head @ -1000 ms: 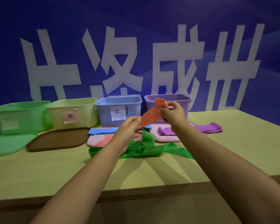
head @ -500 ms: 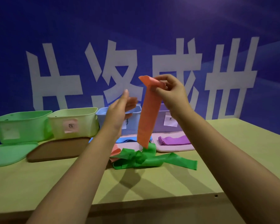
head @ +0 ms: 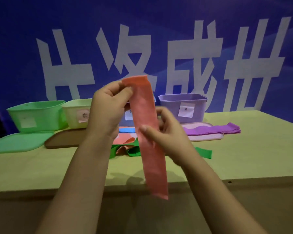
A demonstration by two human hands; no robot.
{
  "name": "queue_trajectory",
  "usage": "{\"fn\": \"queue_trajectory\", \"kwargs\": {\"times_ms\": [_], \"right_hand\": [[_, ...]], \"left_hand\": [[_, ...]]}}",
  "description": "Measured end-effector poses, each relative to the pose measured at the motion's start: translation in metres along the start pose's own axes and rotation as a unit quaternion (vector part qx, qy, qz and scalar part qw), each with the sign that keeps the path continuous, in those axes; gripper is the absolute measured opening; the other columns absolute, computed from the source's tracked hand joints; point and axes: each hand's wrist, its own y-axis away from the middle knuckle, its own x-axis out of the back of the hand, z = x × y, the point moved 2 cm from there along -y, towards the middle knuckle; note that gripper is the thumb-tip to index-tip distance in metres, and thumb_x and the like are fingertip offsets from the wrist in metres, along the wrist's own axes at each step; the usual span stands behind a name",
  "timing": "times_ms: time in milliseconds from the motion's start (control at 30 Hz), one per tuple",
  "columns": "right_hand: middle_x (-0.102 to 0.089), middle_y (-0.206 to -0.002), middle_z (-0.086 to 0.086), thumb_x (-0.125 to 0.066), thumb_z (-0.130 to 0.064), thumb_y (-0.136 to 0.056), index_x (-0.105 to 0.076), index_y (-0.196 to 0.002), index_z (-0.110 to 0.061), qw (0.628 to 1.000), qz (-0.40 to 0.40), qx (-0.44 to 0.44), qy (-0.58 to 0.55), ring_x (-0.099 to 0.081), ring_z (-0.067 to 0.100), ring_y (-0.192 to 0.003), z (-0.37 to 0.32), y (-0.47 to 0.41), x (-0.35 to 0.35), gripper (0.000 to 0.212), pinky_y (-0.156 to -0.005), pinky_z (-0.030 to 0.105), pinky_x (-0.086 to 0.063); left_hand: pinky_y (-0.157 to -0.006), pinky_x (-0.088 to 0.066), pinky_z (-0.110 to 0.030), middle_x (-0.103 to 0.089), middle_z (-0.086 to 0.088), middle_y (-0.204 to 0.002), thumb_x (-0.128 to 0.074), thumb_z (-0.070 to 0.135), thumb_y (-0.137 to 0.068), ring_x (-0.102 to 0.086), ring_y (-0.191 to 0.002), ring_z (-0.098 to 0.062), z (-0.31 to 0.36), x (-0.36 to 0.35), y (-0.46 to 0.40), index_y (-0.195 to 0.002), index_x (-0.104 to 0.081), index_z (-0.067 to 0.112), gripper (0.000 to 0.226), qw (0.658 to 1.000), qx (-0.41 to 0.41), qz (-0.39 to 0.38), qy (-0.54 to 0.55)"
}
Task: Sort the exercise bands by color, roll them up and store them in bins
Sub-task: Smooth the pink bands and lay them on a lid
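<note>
An orange exercise band [head: 148, 132] hangs straight down in front of me, above the table. My left hand [head: 108, 108] pinches its top end. My right hand [head: 166, 134] holds the band at mid-length, thumb across its front. Behind them on the table lie a tangled green band [head: 204, 152], another orange band [head: 123, 141], a blue band [head: 127, 130] and folded purple bands [head: 215, 130]. Along the back stand a green bin [head: 35, 115], a yellow bin [head: 76, 114], a mostly hidden blue bin and a purple bin [head: 183, 105].
A green lid [head: 17, 143] and a brown lid [head: 66, 139] lie at the left in front of the bins. A pink lid [head: 206, 136] sits under the purple bands. The table's front edge [head: 243, 181] runs close to me. A blue wall with white characters stands behind.
The band's top end passed from my right hand to my left. My right hand dropped to the band's middle. The band now hangs longer and nearer to me.
</note>
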Motion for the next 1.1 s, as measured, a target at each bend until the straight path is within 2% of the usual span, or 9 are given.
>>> {"fn": "queue_trajectory", "kwargs": {"times_ms": [133,267,433,633,767,833,933,1000,1100], "right_hand": [[-0.070,-0.089,-0.008,-0.068,-0.015,-0.084,-0.061,-0.090,-0.029,0.994,-0.089,-0.057,-0.032,-0.067,0.008,-0.083,0.043,0.031,-0.039,0.017,-0.076,0.030,-0.056],[-0.066,-0.084,-0.013,-0.066,-0.017,-0.086,-0.060,-0.090,-0.030,0.980,-0.161,-0.112,-0.021,-0.061,0.000,-0.075,0.076,0.053,-0.070,0.015,-0.066,0.018,-0.048],[-0.063,-0.094,-0.014,-0.062,-0.028,-0.088,-0.057,-0.101,-0.029,0.969,-0.200,-0.143,0.030,-0.061,-0.002,-0.080,0.102,0.070,-0.109,0.014,-0.067,0.012,-0.049],[-0.059,-0.085,-0.016,-0.062,-0.028,-0.088,-0.055,-0.091,-0.031,0.967,-0.221,-0.124,0.039,-0.059,-0.010,-0.069,0.103,0.070,-0.135,0.008,-0.061,0.011,-0.046],[-0.065,-0.088,-0.013,-0.061,-0.030,-0.088,-0.059,-0.093,-0.028,0.939,-0.281,-0.196,0.033,-0.063,-0.003,-0.076,0.119,0.081,-0.141,0.005,-0.067,0.014,-0.050],[-0.065,-0.085,-0.011,-0.062,-0.028,-0.088,-0.060,-0.090,-0.027,0.923,-0.313,-0.222,0.033,-0.063,-0.004,-0.076,0.127,0.087,-0.140,0.003,-0.070,0.016,-0.051],[-0.070,-0.089,-0.002,-0.066,-0.028,-0.086,-0.066,-0.087,-0.020,0.911,-0.337,-0.221,0.087,-0.066,0.011,-0.084,0.138,0.089,-0.133,0.008,-0.088,0.035,-0.052],[-0.071,-0.097,0.007,-0.069,-0.030,-0.083,-0.068,-0.094,-0.013,0.909,-0.343,-0.205,0.117,-0.066,0.021,-0.092,0.135,0.082,-0.124,0.020,-0.091,0.045,-0.049],[-0.069,-0.106,0.002,-0.074,-0.036,-0.075,-0.065,-0.109,-0.020,0.874,-0.427,-0.141,0.186,-0.064,0.019,-0.098,0.103,0.061,-0.100,0.038,-0.092,0.043,-0.049]], "left_hand": [[-0.072,-0.058,-0.037,-0.069,0.010,-0.070,-0.058,0.011,-0.090,-0.066,-0.074,-0.011,-0.006,0.018,0.013,-0.079,-0.068,0.024,0.021,0.999,0.010,0.022,-0.025],[-0.067,-0.055,-0.028,-0.067,0.013,-0.068,-0.059,0.012,-0.090,-0.062,-0.067,0.000,-0.012,0.048,0.026,-0.079,-0.067,0.026,0.019,0.995,0.011,0.091,-0.033],[-0.069,-0.055,-0.021,-0.065,0.017,-0.071,-0.060,0.016,-0.090,-0.060,-0.068,0.009,-0.010,0.085,0.030,-0.080,-0.065,0.029,0.017,0.982,-0.006,0.183,-0.055],[-0.071,-0.054,-0.021,-0.066,0.019,-0.074,-0.060,0.020,-0.090,-0.062,-0.074,0.007,-0.014,0.103,0.035,-0.089,-0.063,0.032,0.012,0.976,-0.025,0.190,-0.100],[-0.070,-0.056,-0.031,-0.062,0.007,-0.065,-0.064,0.012,-0.087,-0.062,-0.068,-0.008,-0.030,0.111,0.043,-0.106,-0.054,0.033,0.030,0.984,-0.004,0.142,-0.107],[-0.071,-0.055,-0.038,-0.064,0.003,-0.067,-0.064,0.007,-0.086,-0.062,-0.069,-0.013,-0.035,0.115,0.046,-0.102,-0.053,0.033,0.033,0.986,-0.007,0.143,-0.091],[-0.068,-0.051,-0.031,-0.067,0.010,-0.072,-0.060,-0.003,-0.085,-0.062,-0.070,-0.009,-0.036,0.120,0.044,-0.086,-0.055,0.028,0.031,0.986,-0.030,0.146,-0.079],[-0.067,-0.048,-0.022,-0.065,0.017,-0.072,-0.056,-0.009,-0.084,-0.058,-0.069,0.001,-0.037,0.123,0.041,-0.077,-0.057,0.023,0.032,0.986,-0.037,0.135,-0.096],[-0.072,-0.051,-0.016,-0.067,0.013,-0.081,-0.052,-0.011,-0.084,-0.062,-0.077,0.002,-0.042,0.123,0.041,-0.076,-0.063,0.020,0.034,0.988,-0.028,0.126,-0.080]]}}
